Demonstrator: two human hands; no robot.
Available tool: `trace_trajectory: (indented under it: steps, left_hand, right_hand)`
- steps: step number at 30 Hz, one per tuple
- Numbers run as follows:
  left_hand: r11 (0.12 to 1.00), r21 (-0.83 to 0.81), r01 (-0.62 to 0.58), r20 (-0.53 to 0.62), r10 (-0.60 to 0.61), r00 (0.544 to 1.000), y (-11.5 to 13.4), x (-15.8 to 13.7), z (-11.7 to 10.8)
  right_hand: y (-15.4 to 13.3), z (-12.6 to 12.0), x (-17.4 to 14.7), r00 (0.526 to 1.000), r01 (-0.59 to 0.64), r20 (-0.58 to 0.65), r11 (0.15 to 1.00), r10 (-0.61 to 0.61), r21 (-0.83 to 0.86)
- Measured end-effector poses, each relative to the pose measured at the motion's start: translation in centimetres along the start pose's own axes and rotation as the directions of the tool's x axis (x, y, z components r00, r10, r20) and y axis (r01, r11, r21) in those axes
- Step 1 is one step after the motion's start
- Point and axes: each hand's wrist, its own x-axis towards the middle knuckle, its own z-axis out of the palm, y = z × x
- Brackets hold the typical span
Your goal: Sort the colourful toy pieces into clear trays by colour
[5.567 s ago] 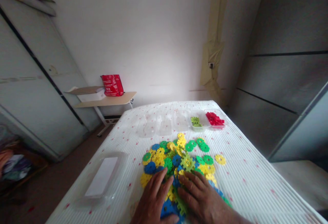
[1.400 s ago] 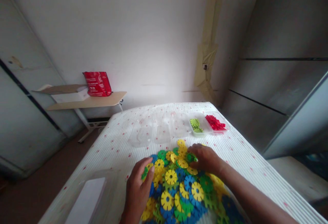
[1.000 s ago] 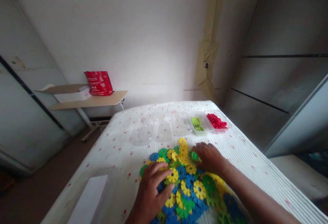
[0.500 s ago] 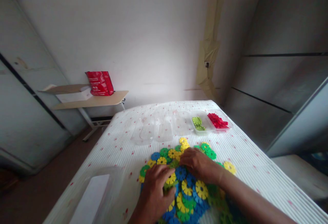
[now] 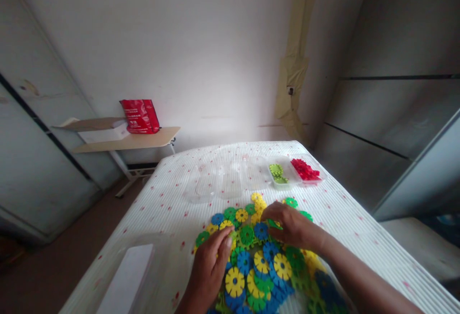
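Note:
A heap of notched plastic snowflake discs (image 5: 261, 262) in blue, yellow, green and light green lies on the table between my hands. At the heap's left side is my left hand (image 5: 212, 263), thumb and forefinger pinched together with a light green snowflake disc (image 5: 233, 235) showing at the tips; most of it is hidden. My right hand (image 5: 289, 225) rests over the upper right of the heap, fingers bent and thumb apart, touching discs. Its fingertips are partly hidden, and I see nothing gripped.
Behind the heap stands a row of clear plastic boxes (image 5: 230, 194); one holds light green discs (image 5: 278, 173), another red discs (image 5: 305, 169). A clear container with a white box (image 5: 125, 278) is at front left. A red bag (image 5: 140, 117) sits on a side table.
My left hand has drawn back slightly left, its thumb and forefinger closing together. My right hand has shifted right, pushing discs aside and uncovering blue and green ones in the middle.

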Motion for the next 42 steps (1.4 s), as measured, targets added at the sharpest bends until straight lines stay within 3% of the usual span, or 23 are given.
trace_trajectory:
  steps: [7,11,16,18,21,28,35,42]
  left_hand:
    - [0.999,-0.013,0.034,-0.112,-0.035,0.993,0.0,0.3,-0.1]
    - [1.000,0.012,0.028,-0.152,-0.025,0.988,-0.4,0.3,0.0]
    - [0.998,0.018,0.056,-0.154,-0.052,0.987,-0.4,0.4,0.0]
    - [0.997,0.003,0.078,-0.154,-0.077,0.985,-0.5,0.4,0.0]
    - [0.991,-0.042,0.127,-0.159,-0.132,0.978,-0.6,0.4,-0.1]
    - [0.908,-0.289,0.303,-0.116,-0.348,0.930,-0.7,0.4,-0.3]
    - [0.873,-0.358,0.331,-0.121,-0.395,0.911,-1.2,0.4,-0.2]
    - [0.862,-0.383,0.332,-0.125,-0.404,0.906,-1.5,0.1,-0.1]
  right_hand:
    - [-1.1,1.8,0.6,0.995,0.027,0.099,0.999,-0.022,-0.045]
    - [-1.8,0.9,0.6,0.989,0.004,0.146,0.999,0.004,-0.054]
    - [-2.0,-1.5,-0.2,0.968,-0.039,0.249,0.979,-0.011,0.198]
    - [-1.7,-1.9,-0.4,0.976,-0.056,0.216,0.970,0.003,0.238]
    - [-1.2,-1.7,-0.3,0.994,-0.073,0.085,0.989,0.062,0.131]
    - [-0.6,-0.5,0.3,0.990,-0.008,-0.141,0.999,0.015,0.052]
    - [2.3,-3.7,-0.8,0.937,-0.180,-0.270,0.968,0.224,0.177]
    - [4.9,-4.6,-3.5,0.827,-0.477,-0.368,0.877,0.425,-0.058]
